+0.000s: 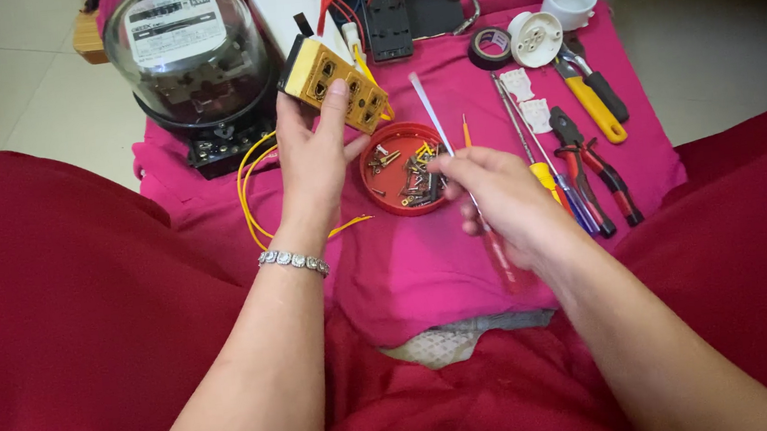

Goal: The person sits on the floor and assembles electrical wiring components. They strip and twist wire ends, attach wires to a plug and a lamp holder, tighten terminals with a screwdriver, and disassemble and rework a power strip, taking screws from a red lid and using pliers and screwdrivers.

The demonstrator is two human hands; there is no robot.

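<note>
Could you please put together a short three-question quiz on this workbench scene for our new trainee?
1. True or false: the left hand holds a yellow socket block.
2. What does the right hand hold? A) pliers B) a red-handled screwdriver C) tape
3. What lies in the red round lid on the pink cloth?

Key
1. True; it is lifted above the cloth, beside the glass-domed meter.
2. B; the shaft points up and away, the red handle shows below the hand.
3. A small heap of screws and metal parts.
</note>
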